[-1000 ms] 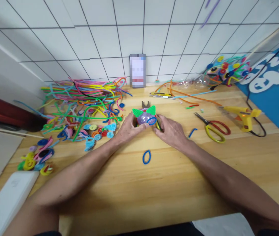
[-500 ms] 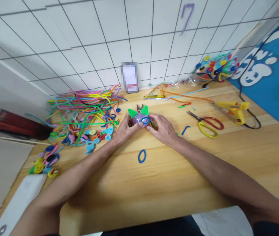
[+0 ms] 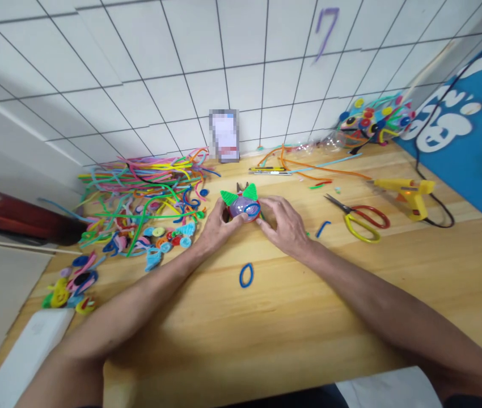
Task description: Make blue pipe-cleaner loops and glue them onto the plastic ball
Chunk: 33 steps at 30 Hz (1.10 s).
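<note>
A clear ball [image 3: 240,205], purplish inside, has two pointed green pipe-cleaner ears [image 3: 250,192] on top and red at its edge. My left hand [image 3: 219,225] is closed round its left side. Its thumb presses a blue pipe-cleaner loop [image 3: 252,210] against the ball's front. On the ball's other side, my right hand [image 3: 284,225] curves in with fingers and thumb at its edge; the fingertips' contact is partly hidden. A second blue loop [image 3: 246,275] lies on the table nearer me.
Behind the ball lie pliers [image 3: 244,187], mostly hidden. Scissors [image 3: 358,220] and a yellow glue gun [image 3: 411,192] lie right. Left are piled pipe cleaners [image 3: 147,175] and a dark red flask [image 3: 24,212]. A phone [image 3: 225,136] leans on the tiled wall.
Both hands stay at the ball, and the blue loop remains under the left thumb. The right thumb shifts slightly outward at the ball's edge. The view moves slightly.
</note>
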### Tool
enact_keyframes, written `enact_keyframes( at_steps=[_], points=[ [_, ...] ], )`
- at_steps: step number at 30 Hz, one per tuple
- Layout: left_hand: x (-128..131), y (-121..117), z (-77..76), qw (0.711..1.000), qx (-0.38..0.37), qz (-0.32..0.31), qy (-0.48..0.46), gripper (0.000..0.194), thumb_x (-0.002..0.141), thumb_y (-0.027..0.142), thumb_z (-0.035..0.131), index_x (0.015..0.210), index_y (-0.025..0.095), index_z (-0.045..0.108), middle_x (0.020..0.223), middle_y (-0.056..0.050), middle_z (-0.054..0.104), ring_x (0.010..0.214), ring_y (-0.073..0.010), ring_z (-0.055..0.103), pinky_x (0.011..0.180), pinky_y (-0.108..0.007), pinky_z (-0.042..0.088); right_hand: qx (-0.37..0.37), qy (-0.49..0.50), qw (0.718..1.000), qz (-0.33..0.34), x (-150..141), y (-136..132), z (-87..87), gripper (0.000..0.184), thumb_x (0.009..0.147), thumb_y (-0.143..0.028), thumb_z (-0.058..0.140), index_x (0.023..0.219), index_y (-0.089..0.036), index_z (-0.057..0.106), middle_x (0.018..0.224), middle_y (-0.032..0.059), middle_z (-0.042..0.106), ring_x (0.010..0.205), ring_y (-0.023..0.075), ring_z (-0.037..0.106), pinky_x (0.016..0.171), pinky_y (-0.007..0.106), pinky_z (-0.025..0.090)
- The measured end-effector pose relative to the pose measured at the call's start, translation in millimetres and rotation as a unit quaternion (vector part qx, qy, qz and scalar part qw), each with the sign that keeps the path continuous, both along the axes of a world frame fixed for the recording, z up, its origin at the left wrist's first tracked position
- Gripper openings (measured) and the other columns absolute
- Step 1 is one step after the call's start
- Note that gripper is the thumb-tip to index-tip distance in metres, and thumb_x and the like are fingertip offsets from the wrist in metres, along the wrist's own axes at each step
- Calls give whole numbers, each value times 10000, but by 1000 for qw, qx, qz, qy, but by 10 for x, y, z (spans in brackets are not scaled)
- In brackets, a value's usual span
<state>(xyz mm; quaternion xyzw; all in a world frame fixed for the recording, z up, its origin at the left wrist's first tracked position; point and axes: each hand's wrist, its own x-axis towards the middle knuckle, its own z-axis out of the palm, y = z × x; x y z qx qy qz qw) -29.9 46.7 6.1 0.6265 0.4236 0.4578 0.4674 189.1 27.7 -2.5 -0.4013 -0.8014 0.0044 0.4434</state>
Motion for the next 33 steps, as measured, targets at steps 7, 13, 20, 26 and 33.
enact_keyframes(
  at_steps=[7,13,20,26,33],
  points=[
    [6,-7,24,1000,21,4,15,520,845,528,849,1155,198,592,1130,-69,719,1028,-234,690,924,-376,571,82,-90,992,15,-46,-61,105,505,980,-167,666,1471,-245,579,1328,155,705,1201,308,691,1006,492,617],
    [-33,4,-28,997,49,9,65,404,897,449,809,1135,210,586,1079,-74,719,957,-231,686,866,-384,581,85,-121,989,10,-66,-46,102,470,977,-205,695,1437,-196,597,1279,183,701,1150,318,689,955,489,632],
    [-44,-3,-13,994,64,9,89,382,903,416,781,1152,207,581,1087,-77,713,977,-236,658,851,-374,554,75,-127,989,12,-66,-81,114,546,976,-209,697,1501,-202,547,1305,185,674,1179,325,675,960,501,632],
    [-40,-11,12,994,61,13,94,365,904,432,779,1112,207,580,1070,-77,707,982,-243,649,861,-374,537,56,-115,992,17,-63,-84,82,589,966,-207,700,1530,-259,540,1329,169,669,1189,335,673,972,530,622],
    [-41,7,-21,995,61,10,83,413,897,474,792,1133,204,588,1087,-88,715,1001,-252,655,889,-387,544,58,-85,995,0,-63,-56,58,466,988,-161,664,1437,-279,616,1250,134,697,1105,289,698,915,463,636]
  ],
)
